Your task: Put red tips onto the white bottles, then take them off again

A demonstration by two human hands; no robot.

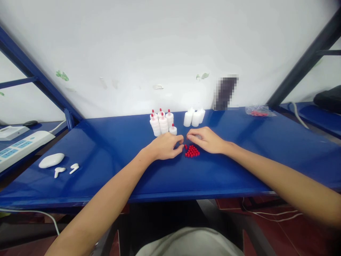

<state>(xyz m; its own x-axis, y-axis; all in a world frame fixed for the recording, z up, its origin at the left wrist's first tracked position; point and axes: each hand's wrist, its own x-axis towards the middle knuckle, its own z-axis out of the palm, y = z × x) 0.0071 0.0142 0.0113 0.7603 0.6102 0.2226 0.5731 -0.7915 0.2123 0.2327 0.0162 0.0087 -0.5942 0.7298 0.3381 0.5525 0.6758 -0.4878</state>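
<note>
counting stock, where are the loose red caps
In the head view, the loose red caps lie just right of centre on the blue table, beside the left hand.

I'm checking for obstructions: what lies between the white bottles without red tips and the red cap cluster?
The head view shows the right hand between those white bottles and the red caps.

I see white wall (128, 46) behind, few green marks (62, 75) and pale scuffs (158, 86) on it. Glossy blue surface (106, 142) meets wall, catching light. Slanting posts: blue left post (50, 90), dark right post (306, 62). Reddish floor (287, 234) below.
</note>
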